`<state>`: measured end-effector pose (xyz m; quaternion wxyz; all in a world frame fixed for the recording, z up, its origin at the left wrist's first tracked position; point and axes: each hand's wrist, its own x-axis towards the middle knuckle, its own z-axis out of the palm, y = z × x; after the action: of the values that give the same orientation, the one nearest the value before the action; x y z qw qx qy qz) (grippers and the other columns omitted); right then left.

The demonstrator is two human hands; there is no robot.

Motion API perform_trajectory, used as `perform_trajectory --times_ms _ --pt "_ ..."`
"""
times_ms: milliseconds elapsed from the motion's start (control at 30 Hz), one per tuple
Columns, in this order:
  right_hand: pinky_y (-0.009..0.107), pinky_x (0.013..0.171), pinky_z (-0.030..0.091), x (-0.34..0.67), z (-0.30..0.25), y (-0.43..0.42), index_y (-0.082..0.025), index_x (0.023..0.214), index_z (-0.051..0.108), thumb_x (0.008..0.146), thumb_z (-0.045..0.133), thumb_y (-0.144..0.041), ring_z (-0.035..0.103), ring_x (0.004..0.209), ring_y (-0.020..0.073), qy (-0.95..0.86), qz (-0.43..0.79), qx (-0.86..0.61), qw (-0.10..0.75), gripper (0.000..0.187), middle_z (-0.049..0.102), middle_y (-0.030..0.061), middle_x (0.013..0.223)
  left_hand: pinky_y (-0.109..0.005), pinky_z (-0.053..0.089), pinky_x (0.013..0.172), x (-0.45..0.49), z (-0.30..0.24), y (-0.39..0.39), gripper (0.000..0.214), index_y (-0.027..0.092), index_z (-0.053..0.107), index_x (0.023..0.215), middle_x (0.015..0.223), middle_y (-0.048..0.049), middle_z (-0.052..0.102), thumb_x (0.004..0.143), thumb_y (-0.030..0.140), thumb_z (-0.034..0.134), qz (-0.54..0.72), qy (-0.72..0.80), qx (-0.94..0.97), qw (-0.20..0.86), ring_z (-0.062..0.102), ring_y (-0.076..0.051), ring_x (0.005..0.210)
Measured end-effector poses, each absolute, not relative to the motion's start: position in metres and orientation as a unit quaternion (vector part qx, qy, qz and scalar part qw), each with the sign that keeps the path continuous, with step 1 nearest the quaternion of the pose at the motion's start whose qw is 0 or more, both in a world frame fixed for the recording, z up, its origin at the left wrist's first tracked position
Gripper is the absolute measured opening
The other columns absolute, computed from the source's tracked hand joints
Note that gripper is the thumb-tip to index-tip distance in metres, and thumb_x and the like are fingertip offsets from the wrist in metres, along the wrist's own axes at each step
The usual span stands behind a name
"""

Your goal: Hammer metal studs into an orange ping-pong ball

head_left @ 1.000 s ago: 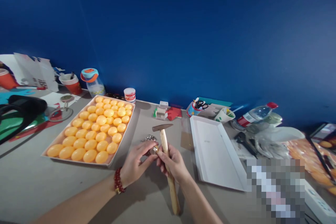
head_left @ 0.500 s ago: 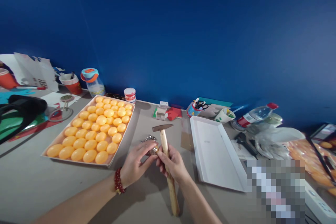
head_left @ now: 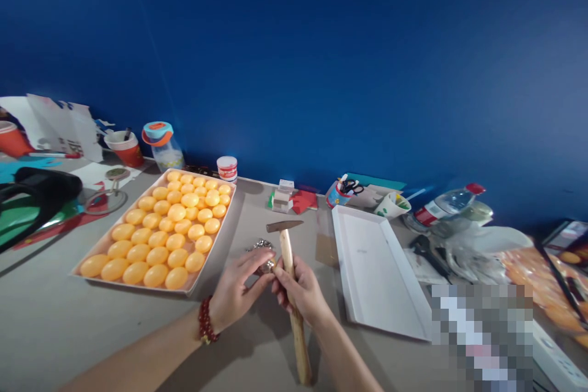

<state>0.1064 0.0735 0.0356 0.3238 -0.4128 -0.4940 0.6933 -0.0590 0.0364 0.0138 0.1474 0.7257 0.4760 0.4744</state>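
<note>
A hammer with a pale wooden handle and dark metal head rests in my right hand, whose fingers are wrapped round the handle below the head. The head points up and away from me. Close on the left, my left hand curls its fingers and thumb about a shiny, silvery, bumpy lump on the table. The lump's exact kind is unclear, and the fingers cover part of it. My right thumb tip comes close to the lump. A dark red bead bracelet circles my left wrist.
Left of my hands stands a shallow box of orange balls. A white tray lies on the right. Behind are small boxes, a pen cup and a white tub. A plastic bottle leans at the right.
Almost nothing differs. The view has shifted very slightly, and both hands keep nearly the same hold on the hammer and the silvery lump.
</note>
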Motion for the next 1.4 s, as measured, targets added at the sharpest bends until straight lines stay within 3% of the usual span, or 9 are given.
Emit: perform_trajectory --times_ms 733,1133,1267,1400 --pt "0.011 0.027 0.027 0.103 0.035 0.073 -0.020 0.083 0.044 0.072 0.070 -0.057 0.043 0.030 0.0038 -0.468 0.702 -0.414 0.342 0.046 0.060 -0.0052 0.052 -0.038 0.052 0.095 -0.058 0.022 0.035 0.038 0.022 0.052 0.127 0.122 -0.0113 0.064 0.089 0.020 0.053 0.476 0.472 0.727 0.152 0.060 -0.024 0.114" --pt "0.011 0.028 0.027 0.104 0.037 0.071 -0.021 0.084 0.044 0.079 0.065 -0.052 0.042 0.031 0.0037 -0.485 0.708 -0.380 0.346 0.038 0.059 -0.0052 0.054 -0.035 0.052 0.094 -0.055 0.020 0.036 0.032 0.024 0.056 0.122 0.122 -0.0096 0.063 0.090 0.024 0.054 0.517 0.470 0.665 0.264 0.058 -0.023 0.114" --pt "0.013 0.029 0.029 0.106 0.040 0.070 -0.020 0.090 0.046 0.085 0.056 -0.054 0.042 0.032 0.0050 -0.540 0.671 -0.390 0.326 0.036 0.060 -0.0038 0.059 -0.029 0.058 0.070 -0.055 0.023 0.039 0.027 0.021 0.058 0.116 0.117 -0.0104 0.062 0.092 0.028 0.048 0.557 0.443 0.599 0.366 0.067 -0.018 0.086" --pt "0.018 0.034 0.035 0.116 0.049 0.072 -0.021 0.098 0.049 0.092 0.046 -0.048 0.046 0.037 0.0082 -0.656 0.524 -0.432 0.328 0.027 0.061 -0.0009 0.065 -0.026 0.055 0.057 -0.056 0.023 0.047 0.026 0.019 0.059 0.111 0.106 -0.0079 0.063 0.091 0.031 0.051 0.599 0.427 0.536 0.415 0.061 -0.010 0.060"
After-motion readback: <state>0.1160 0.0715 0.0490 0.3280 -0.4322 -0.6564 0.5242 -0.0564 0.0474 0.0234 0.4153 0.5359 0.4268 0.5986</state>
